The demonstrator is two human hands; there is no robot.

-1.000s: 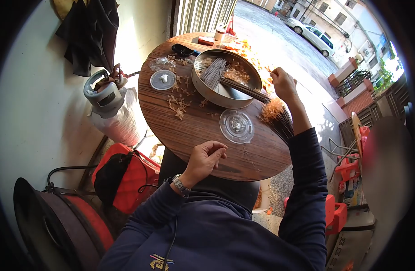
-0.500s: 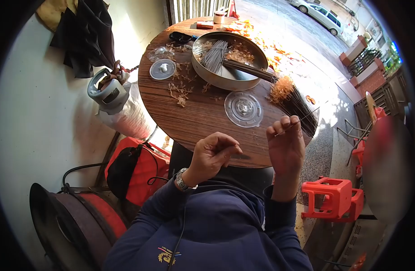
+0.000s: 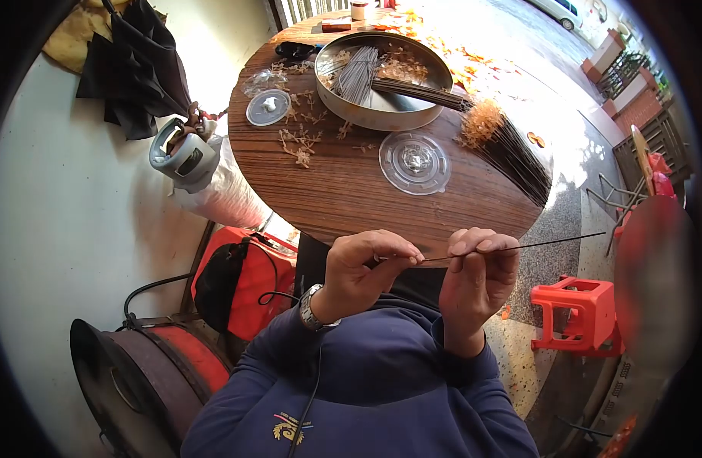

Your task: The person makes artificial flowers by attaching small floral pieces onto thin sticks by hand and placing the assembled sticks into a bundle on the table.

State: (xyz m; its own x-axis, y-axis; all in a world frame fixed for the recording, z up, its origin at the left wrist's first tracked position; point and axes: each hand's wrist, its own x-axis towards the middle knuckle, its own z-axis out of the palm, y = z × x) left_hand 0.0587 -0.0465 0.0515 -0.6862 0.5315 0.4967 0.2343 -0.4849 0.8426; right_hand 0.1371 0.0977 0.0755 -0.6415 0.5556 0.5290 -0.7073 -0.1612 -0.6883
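Note:
Close above the table's near edge, my right hand (image 3: 479,282) pinches a thin dark wire (image 3: 561,241), which sticks out to the right. My left hand (image 3: 368,271), with a metal watch on its wrist, is closed in a pinch at the wire's left end; its fingertips hide the tip. A clear plastic lid (image 3: 415,163) lies on the table beyond my hands. Right of it rests a bundle of dark wires (image 3: 515,160) with a tuft of pale orange, petal-like pieces (image 3: 482,124). The bundle's other end leans into a round tin (image 3: 393,120).
The tin holds loose grey wires (image 3: 358,75) and pale shavings-like pieces (image 3: 404,67). Another lid (image 3: 268,108) with a white blob sits on the round wooden table (image 3: 313,191). Red stools (image 3: 576,313) stand at right; a gas cylinder (image 3: 184,156) and cable reel (image 3: 148,374) at left.
My right hand has come down, bringing the wire level. My left hand has shifted slightly right, meeting the wire's end. The view has tilted a little, so the table sits higher.

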